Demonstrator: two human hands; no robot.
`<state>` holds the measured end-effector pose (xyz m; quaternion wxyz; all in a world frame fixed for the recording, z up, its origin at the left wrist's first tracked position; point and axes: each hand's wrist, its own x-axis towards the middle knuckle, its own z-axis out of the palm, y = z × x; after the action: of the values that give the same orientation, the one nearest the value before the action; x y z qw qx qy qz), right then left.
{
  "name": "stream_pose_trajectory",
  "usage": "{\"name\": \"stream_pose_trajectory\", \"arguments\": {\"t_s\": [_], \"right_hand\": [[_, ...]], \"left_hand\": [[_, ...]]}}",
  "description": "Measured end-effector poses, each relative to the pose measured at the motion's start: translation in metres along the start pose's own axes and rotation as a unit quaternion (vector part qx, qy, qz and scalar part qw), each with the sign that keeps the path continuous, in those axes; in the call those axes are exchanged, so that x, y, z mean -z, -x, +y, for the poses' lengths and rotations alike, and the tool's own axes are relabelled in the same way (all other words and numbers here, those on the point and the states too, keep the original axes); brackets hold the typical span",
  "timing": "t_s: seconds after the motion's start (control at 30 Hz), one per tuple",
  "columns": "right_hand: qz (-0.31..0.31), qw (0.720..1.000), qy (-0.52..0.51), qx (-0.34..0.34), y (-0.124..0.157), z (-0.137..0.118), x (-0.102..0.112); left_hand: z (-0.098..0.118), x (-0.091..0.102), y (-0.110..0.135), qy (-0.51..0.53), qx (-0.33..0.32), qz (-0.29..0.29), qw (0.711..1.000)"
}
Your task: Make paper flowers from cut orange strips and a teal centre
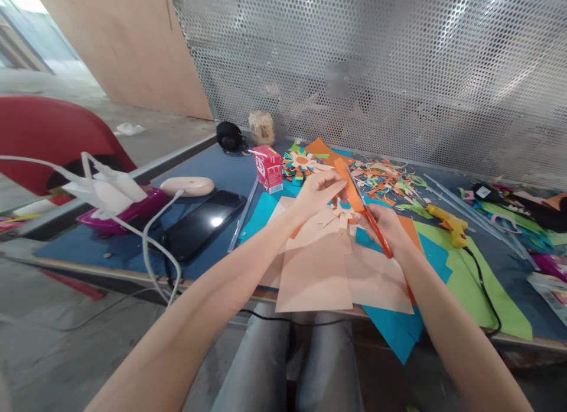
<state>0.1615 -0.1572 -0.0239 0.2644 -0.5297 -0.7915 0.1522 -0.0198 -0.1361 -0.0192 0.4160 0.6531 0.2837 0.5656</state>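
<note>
My left hand [322, 190] pinches a narrow strip of orange paper [348, 178] above the table. In my right hand [380, 221] is a pair of scissors [375, 227] with orange-red handles, its blades lying along the strip's right side. Whether the blades are biting into the paper is hard to make out. Below both hands lie peach paper sheets [316, 276], with small peach cut pieces [342, 217] on top. Behind them sits a paper flower [302, 159] with an orange centre, among fringed coloured paper.
Paper scraps [385, 178] are heaped at the back. A yellow glue gun [449, 224] rests on green paper [491, 294] at right. A red drink carton [268, 168], a black phone [204, 223] and a purple power strip [126, 208] with white cables stand left. Perforated metal [376, 63] closes the back.
</note>
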Motion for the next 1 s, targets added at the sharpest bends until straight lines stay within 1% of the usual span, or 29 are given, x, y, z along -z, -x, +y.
{"name": "stream_pose_trajectory", "arguments": {"t_s": [0.13,0.3,0.4,0.5,0.67,0.73,0.87,1.0], "right_hand": [[0.005,1.0,-0.003,-0.006,0.0001,0.0012,-0.0009],[0.023,1.0,-0.001,0.002,0.0001,0.0003,-0.0014],[0.022,1.0,-0.016,0.001,0.0004,-0.0006,-0.0011],[0.017,0.999,-0.029,0.002,0.0003,-0.0006,-0.0007],[0.018,1.0,-0.025,0.006,-0.0008,-0.0003,0.0001],[0.018,0.999,-0.028,-0.004,-0.0005,-0.0008,0.0],[0.007,0.997,-0.066,-0.037,0.0016,-0.0015,-0.0018],[0.007,0.995,-0.09,-0.042,0.0031,-0.0007,-0.0042]], "left_hand": [[-0.0008,0.0003,-0.0001,0.005,0.0,-0.004,1.0],[0.0022,0.0004,-0.0005,0.014,0.005,-0.003,1.0],[0.0034,0.0003,0.0001,0.02,0.013,-0.008,1.0],[0.0034,-0.0007,0.001,0.007,0.025,-0.017,1.0],[0.0036,-0.0024,0.0013,-0.02,0.035,-0.015,0.999],[0.0036,-0.0024,0.0011,-0.021,0.035,-0.013,0.999],[0.0026,-0.0019,0.0004,-0.015,0.036,-0.017,0.999],[0.0027,-0.0019,-0.0001,-0.016,0.046,-0.018,0.999]]}}
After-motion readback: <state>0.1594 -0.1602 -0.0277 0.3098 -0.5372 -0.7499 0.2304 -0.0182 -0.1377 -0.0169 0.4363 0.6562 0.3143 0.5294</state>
